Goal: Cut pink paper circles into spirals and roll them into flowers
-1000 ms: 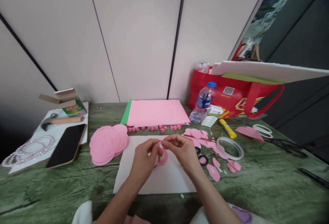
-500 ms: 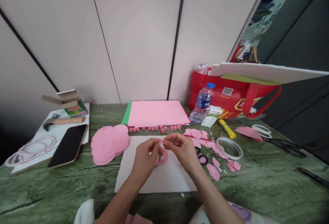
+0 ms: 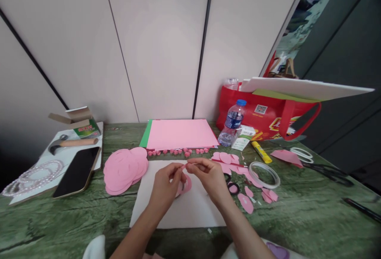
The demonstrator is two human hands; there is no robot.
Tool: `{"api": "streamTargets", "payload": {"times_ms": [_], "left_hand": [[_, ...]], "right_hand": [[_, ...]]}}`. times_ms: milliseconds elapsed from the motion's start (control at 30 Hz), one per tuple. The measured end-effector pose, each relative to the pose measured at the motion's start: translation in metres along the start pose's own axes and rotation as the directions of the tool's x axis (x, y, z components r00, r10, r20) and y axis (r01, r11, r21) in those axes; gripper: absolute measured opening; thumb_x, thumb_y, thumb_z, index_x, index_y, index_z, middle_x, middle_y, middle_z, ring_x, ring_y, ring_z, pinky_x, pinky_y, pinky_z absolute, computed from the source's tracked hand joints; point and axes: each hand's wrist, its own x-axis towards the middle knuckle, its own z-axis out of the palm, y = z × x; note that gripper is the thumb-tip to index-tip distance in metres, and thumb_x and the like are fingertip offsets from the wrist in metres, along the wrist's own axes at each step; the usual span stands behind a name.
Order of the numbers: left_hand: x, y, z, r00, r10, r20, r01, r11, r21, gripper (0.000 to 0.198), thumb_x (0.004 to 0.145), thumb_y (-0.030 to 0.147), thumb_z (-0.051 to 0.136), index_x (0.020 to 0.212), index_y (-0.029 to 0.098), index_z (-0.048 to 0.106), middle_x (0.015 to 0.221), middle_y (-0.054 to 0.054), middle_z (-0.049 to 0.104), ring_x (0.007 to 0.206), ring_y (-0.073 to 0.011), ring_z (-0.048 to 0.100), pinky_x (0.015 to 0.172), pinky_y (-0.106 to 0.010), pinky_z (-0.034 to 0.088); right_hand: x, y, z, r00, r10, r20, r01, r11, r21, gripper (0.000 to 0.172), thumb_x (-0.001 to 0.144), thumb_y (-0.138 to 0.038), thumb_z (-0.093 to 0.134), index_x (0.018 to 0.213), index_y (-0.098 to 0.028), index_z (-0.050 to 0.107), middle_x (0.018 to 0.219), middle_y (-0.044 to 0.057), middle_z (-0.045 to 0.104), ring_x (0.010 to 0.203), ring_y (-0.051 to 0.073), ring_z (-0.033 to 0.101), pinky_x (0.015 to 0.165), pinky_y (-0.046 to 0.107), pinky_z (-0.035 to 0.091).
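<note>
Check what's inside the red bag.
A white board and a yellow-green sheet under it stick out of the red bag. A clear container shows at its left end, inside or behind: can't tell. The bag's front covers anything lower.

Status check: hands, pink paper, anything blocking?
Left hand and right hand pinching pink paper. Paper over white sheet, partly hidden by the hands. Nothing visibly blocking.

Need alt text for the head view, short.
A person's left hand and right hand pinch pink paper above a white sheet on a green table. Stacked pink discs lie to the left; a water bottle and red bag stand at back right.
</note>
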Motion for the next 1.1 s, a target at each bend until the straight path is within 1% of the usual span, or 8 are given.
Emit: {"api": "streamTargets", "payload": {"times_ms": [133, 267, 400, 567, 767, 900, 1000, 1100], "left_hand": [[0.0011, 0.0004, -0.0002, 1.000, 0.005, -0.013, -0.005, 1.000, -0.003, 0.020, 0.075, 0.028, 0.045, 0.073, 0.016, 0.062, 0.054, 0.000, 0.059, 0.055, -0.0144, 0.054, 0.057, -0.024, 0.041], [0.0014, 0.0012, 0.0001, 1.000, 0.004, -0.019, -0.003, 1.000, 0.005, 0.019, 0.075, 0.027, 0.046, 0.072, 0.016, 0.061, 0.054, 0.000, 0.059, 0.054, -0.0138, 0.054, 0.057, -0.024, 0.042], [0.0020, 0.0001, 0.0004, 1.000, -0.007, -0.018, 0.006, 1.000, -0.017, 0.020, 0.076, 0.027, 0.045, 0.076, 0.016, 0.062, 0.054, 0.000, 0.060, 0.055, -0.0141, 0.056, 0.057, -0.024, 0.043], [0.0024, -0.0033, 0.0005, 1.000, -0.021, -0.003, 0.021, 0.999, -0.046, 0.021, 0.076, 0.026, 0.044, 0.079, 0.015, 0.061, 0.054, 0.000, 0.060, 0.057, -0.0151, 0.057, 0.061, -0.026, 0.044], [0.0035, -0.0051, 0.0009, 0.999, -0.040, 0.002, 0.040, 0.998, -0.043, 0.020, 0.075, 0.026, 0.045, 0.079, 0.015, 0.061, 0.056, -0.001, 0.060, 0.056, -0.0142, 0.055, 0.057, -0.025, 0.043], [0.0038, -0.0044, 0.0007, 0.998, -0.063, 0.004, 0.063, 0.997, -0.040, 0.021, 0.074, 0.027, 0.046, 0.078, 0.015, 0.062, 0.056, -0.001, 0.059, 0.054, -0.0137, 0.053, 0.054, -0.023, 0.041], [0.0038, -0.0040, -0.0010, 0.998, -0.069, 0.003, 0.069, 0.996, -0.049, 0.021, 0.074, 0.028, 0.046, 0.080, 0.015, 0.062, 0.057, -0.001, 0.060, 0.055, -0.0139, 0.054, 0.053, -0.023, 0.041], [0.0046, -0.0030, -0.0039, 0.998, -0.068, 0.004, 0.069, 0.997, -0.042, 0.021, 0.074, 0.026, 0.045, 0.079, 0.015, 0.062, 0.057, -0.001, 0.059, 0.055, -0.0134, 0.054, 0.053, -0.023, 0.041]], "right_hand": [[0.0001, -0.0005, 0.0002, 1.000, 0.017, 0.020, -0.017, 1.000, -0.005, 0.025, 0.058, -0.031, 0.070, 0.077, -0.016, 0.068, 0.069, 0.005, 0.069, 0.067, 0.019, 0.064, 0.067, 0.033, 0.052], [0.0007, -0.0004, -0.0002, 0.999, 0.018, 0.042, -0.019, 1.000, 0.011, 0.022, 0.058, -0.027, 0.070, 0.077, -0.016, 0.068, 0.070, 0.005, 0.069, 0.066, 0.018, 0.064, 0.067, 0.031, 0.052], [0.0018, 0.0005, 0.0002, 0.999, 0.029, 0.032, -0.030, 0.999, 0.033, 0.021, 0.057, -0.026, 0.070, 0.075, -0.016, 0.068, 0.068, 0.004, 0.068, 0.064, 0.016, 0.063, 0.066, 0.030, 0.051], [0.0022, 0.0030, 0.0009, 1.000, 0.028, 0.000, -0.028, 0.998, 0.057, 0.023, 0.054, -0.030, 0.072, 0.071, -0.016, 0.066, 0.065, 0.003, 0.067, 0.060, 0.016, 0.062, 0.061, 0.030, 0.052], [0.0025, 0.0056, -0.0004, 0.999, 0.031, -0.036, -0.030, 0.998, 0.048, 0.024, 0.054, -0.032, 0.073, 0.068, -0.016, 0.063, 0.060, 0.001, 0.064, 0.054, 0.015, 0.060, 0.055, 0.027, 0.051], [0.0042, 0.0055, -0.0008, 0.998, 0.029, -0.056, -0.028, 0.999, 0.025, 0.022, 0.051, -0.031, 0.075, 0.064, -0.016, 0.064, 0.054, 0.001, 0.063, 0.052, 0.015, 0.060, 0.051, 0.027, 0.050], [0.0047, 0.0053, -0.0011, 0.998, 0.028, -0.060, -0.028, 1.000, 0.001, 0.023, 0.052, -0.032, 0.074, 0.068, -0.017, 0.067, 0.055, 0.003, 0.065, 0.054, 0.017, 0.061, 0.054, 0.029, 0.051], [0.0035, 0.0040, -0.0015, 0.999, 0.027, -0.026, -0.027, 1.000, -0.010, 0.025, 0.058, -0.034, 0.070, 0.076, -0.017, 0.068, 0.063, 0.004, 0.068, 0.061, 0.019, 0.063, 0.061, 0.032, 0.052]]}}
